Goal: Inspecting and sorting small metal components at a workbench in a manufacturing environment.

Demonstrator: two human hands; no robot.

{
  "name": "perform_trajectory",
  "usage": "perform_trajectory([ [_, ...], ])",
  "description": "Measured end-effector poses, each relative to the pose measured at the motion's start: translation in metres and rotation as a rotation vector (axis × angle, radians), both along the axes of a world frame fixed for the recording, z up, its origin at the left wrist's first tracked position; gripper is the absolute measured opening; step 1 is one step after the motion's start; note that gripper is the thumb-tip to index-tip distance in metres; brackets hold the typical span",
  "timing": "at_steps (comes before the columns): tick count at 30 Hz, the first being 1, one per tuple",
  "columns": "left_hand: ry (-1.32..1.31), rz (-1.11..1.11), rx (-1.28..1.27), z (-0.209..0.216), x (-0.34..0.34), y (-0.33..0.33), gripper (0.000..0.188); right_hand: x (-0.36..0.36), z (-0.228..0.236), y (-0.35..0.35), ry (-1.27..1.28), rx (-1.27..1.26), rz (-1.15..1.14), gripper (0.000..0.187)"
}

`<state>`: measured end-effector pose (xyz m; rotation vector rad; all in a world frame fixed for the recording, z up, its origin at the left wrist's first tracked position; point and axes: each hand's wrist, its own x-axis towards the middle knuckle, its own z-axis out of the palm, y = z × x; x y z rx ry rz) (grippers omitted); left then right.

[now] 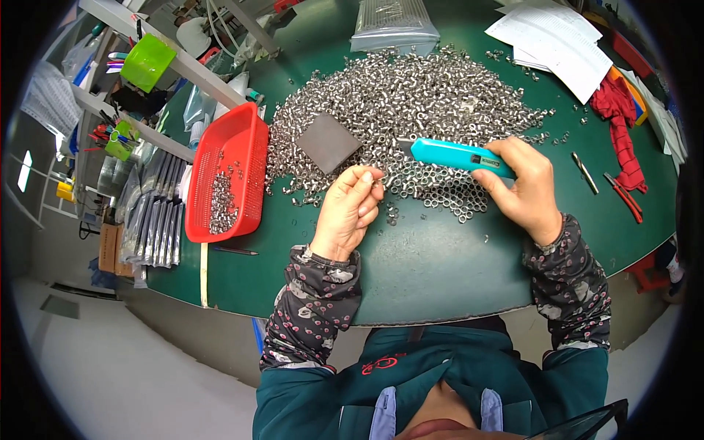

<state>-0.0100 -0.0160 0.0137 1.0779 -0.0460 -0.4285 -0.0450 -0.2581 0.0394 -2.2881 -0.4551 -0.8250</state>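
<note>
Sorting underway: left hand (350, 213) pinches one small steel nut from the heap (411, 110), right hand (522, 189) grips a turquoise plastic utility knife (453, 156).

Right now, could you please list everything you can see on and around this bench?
Metal nuts: a large pile, silver, centre of the green table.
Square plate: one, dark grey, on the pile's left side.
Basket: one, red, left of the pile, some nuts inside.
Clear bag: one, far edge.
Papers: a stack, white, far right.
Cloth: one, red, right edge.
Pliers: one, red-handled, right.
Cutter: one, turquoise, in the right hand.
Left hand: fingertips pinched together at the pile's near edge.
</note>
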Motion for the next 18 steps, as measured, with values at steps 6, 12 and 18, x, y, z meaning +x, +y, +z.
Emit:
perform_trajectory([
  [6,0.096,0.036,-0.125,-0.0054,0.0012,0.0040,0.023,-0.0028,0.0003,0.0020,0.016,-0.023,0.011,0.023],
  [12,0.130,0.041,-0.173,-0.0067,0.0038,0.0062,0.025,-0.0013,-0.0039,0.0015,0.016,-0.043,0.012,0.024],
  [18,0.086,0.033,-0.122,-0.0070,0.0040,0.0071,0.021,-0.0011,-0.0023,0.0029,0.031,-0.039,0.025,0.023],
])
